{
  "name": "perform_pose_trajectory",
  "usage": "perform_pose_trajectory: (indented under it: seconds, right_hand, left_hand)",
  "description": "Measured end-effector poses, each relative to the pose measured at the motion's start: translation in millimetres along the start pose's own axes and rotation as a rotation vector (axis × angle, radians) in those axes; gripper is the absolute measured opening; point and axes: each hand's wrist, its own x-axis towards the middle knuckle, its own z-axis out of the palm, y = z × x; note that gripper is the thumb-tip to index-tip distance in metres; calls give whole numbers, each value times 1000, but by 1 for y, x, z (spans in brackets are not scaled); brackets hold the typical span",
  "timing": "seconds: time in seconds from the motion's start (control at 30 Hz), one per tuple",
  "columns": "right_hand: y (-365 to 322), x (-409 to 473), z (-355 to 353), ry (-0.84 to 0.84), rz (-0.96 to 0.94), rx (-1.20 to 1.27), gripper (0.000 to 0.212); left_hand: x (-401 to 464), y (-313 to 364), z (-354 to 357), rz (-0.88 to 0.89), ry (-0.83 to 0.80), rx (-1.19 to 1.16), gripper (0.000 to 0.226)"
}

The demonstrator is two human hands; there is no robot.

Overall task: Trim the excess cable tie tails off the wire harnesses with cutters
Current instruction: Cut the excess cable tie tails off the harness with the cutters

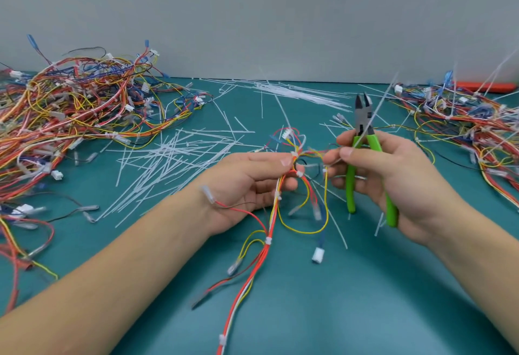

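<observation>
The left hand (247, 183) pinches a harness (269, 231) above the tabletop (337, 298). The right hand (393, 175) grips green cutters (365, 141), blades up and slightly apart, and pinches a tie tail (376, 113). Cut tails (174, 163) litter the middle; harness piles (84, 107) flank both sides.

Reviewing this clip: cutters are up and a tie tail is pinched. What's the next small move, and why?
Probably tip the cutters down to the tail's base at the harness and snip. The right hand grips the green handles with the jaws pointing up, away from the harness, while pinching the long uncut tail. The left hand holds the harness.
</observation>
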Motion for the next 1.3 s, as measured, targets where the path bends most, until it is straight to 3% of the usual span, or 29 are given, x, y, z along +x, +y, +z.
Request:
perform_pose_trajectory:
  seconds: [0.13,0.27,0.4,0.53,0.6,0.67,0.77,0.87,0.97,1.13,1.3]
  right_hand:
    - [-7,1,-8,128,19,-130,11]
    - [-11,3,-12,237,77,-152,5]
    - [-16,7,-19,401,143,28,7]
    - [-24,8,-27,546,190,250,12]
    - [-30,6,-27,590,182,283,13]
    - [-36,1,-23,537,125,240,11]
    - [-36,-9,-7,310,-22,27,17]
    - [-16,-20,11,115,-211,-509,31]
    - [2,-25,23,38,-403,-931,40]
    - [6,-23,22,36,-466,-1087,55]
    - [2,-25,24,27,-437,-1072,57]
  left_hand:
    - [-3,3,-5,-28,30,-187,32]
    - [-4,2,-5,12,46,-262,20]
    - [-4,4,-5,102,106,-309,12]
    - [-4,5,-6,226,219,-298,27]
    - [-3,5,-6,262,292,-285,22]
    - [-3,4,-5,283,352,-269,17]
    - [-4,2,-2,332,390,-224,21]
    - [-5,2,3,358,376,-191,28]
    - [-7,2,7,339,310,-199,15]
    - [-9,1,12,310,261,-184,18]
    - [-9,-3,13,313,276,-143,23]
